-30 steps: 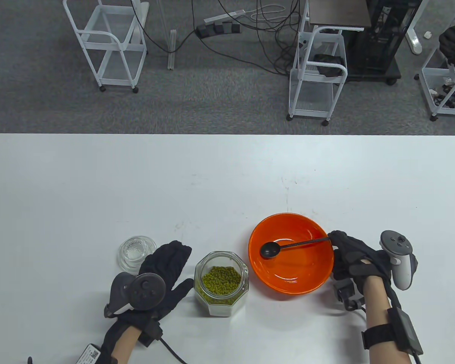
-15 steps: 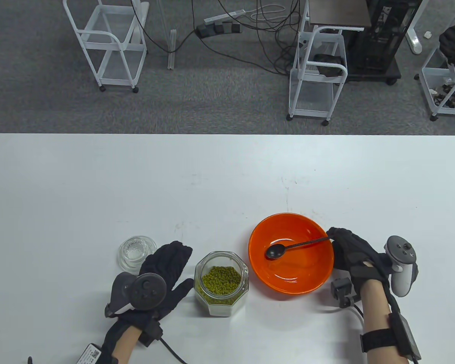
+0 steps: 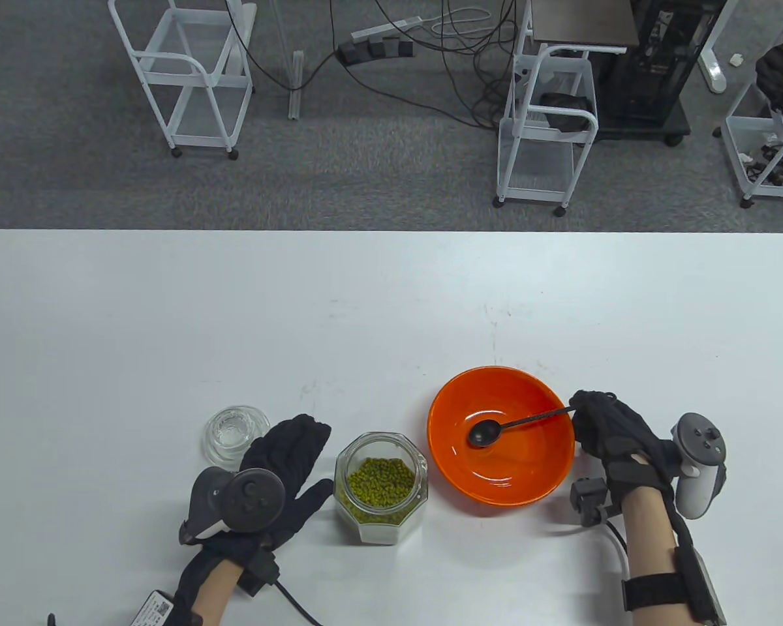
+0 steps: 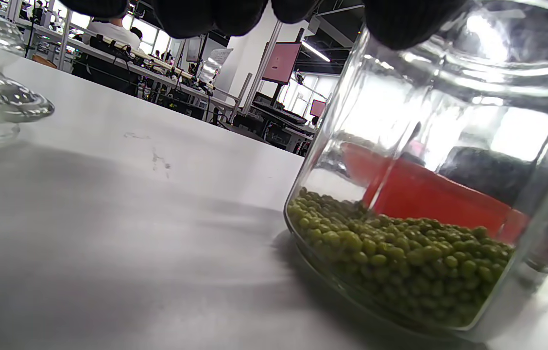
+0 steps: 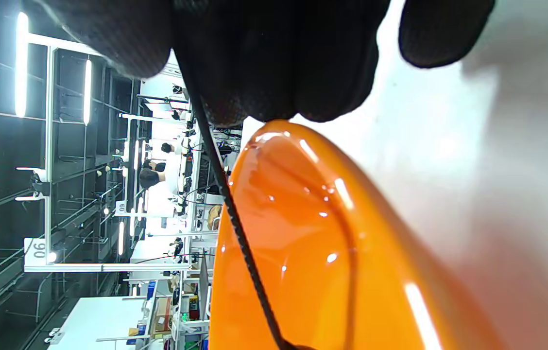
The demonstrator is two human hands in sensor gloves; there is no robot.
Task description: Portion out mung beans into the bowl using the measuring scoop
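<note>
Two gloved hands, one jar, one bowl, one scoop and one glass lid are on the white table (image 3: 169, 313). Nearest the person, the left hand (image 3: 280, 469) lies flat with fingers straight and relaxed, holding nothing, its thumb beside the open glass jar (image 3: 381, 486); the jar, faceted and clear, holds a low layer of green mung beans (image 4: 395, 257). The right hand (image 3: 610, 433) pinches the end of the thin black handle of the measuring scoop (image 3: 519, 425) between curled fingers at the bowl's right rim. The scoop is black, with a small round cup that hangs empty over the middle of the glossy orange bowl (image 3: 528, 482), which holds no beans. The bowl stands just right of the jar. The round glass lid (image 3: 231, 432) lies just beyond the left hand. Compared with a second ago, the scoop's cup has drawn rightward from the bowl's left side toward its centre, and the right hand has shifted slightly right; the left hand, jar and lid are unchanged. Beyond the table, three white wire carts (image 3: 189, 78) stand on grey carpet.
</note>
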